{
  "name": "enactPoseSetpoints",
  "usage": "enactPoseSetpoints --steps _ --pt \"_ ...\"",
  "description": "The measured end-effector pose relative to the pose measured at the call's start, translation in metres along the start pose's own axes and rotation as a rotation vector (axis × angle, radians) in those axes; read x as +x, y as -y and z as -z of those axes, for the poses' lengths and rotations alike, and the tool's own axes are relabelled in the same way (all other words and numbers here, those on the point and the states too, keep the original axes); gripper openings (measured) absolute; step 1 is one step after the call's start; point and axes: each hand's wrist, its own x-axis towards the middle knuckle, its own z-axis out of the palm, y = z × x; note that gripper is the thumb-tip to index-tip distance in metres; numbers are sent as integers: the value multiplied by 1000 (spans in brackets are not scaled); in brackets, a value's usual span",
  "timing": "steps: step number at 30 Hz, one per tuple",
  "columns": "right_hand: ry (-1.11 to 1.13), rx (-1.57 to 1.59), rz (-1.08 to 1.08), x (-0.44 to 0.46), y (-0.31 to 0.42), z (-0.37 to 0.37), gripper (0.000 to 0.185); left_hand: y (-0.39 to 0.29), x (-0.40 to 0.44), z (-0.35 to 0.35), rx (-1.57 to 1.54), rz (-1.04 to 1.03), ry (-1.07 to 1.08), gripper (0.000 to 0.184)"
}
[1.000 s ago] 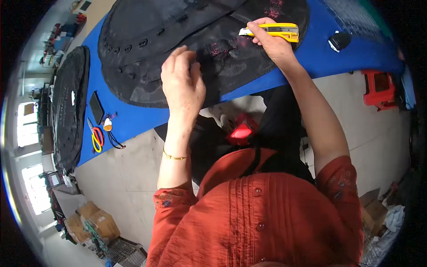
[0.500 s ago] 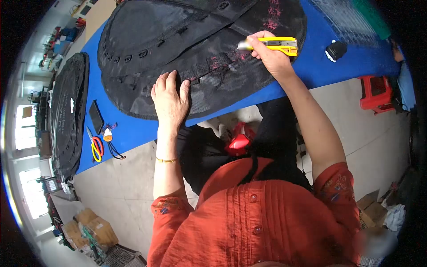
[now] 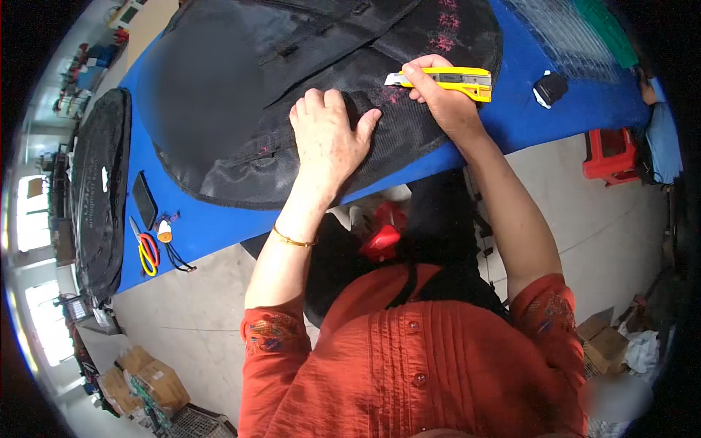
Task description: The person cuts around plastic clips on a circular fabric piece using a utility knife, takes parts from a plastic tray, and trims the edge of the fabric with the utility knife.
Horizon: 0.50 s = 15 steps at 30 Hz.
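A large black mesh fabric piece (image 3: 241,171) lies over the blue table (image 3: 511,109), with pink thread bits on its right part. My left hand (image 3: 328,139) rests flat on this fabric near its middle, thumb spread to the right, holding nothing. In my right hand (image 3: 442,95) is a yellow box cutter (image 3: 464,79), its blade end pointing left, just above the fabric by some pink threads. Whether the blade touches the fabric cannot be made out.
At the left are a second black fabric piece (image 3: 102,197), a dark phone (image 3: 144,199), scissors (image 3: 148,252) and a small bottle (image 3: 165,232). A black-and-white item (image 3: 550,89) lies right. A red stool (image 3: 610,155) stands beyond, near another person's blue clothing (image 3: 663,146).
My left hand was raised, came down on the fabric, and has since moved right toward the cutter. The right hand still holds the cutter, now slightly lower in view.
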Motion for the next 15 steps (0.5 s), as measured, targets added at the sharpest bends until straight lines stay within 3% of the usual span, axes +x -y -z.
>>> enactPoseSetpoints --steps 8,15 --pt "45 -152 24 -1 3 -1 24 16 13 -4 -179 128 68 44" --pt "67 -69 82 -6 2 1 25 20 15 -6 -296 175 114 31"
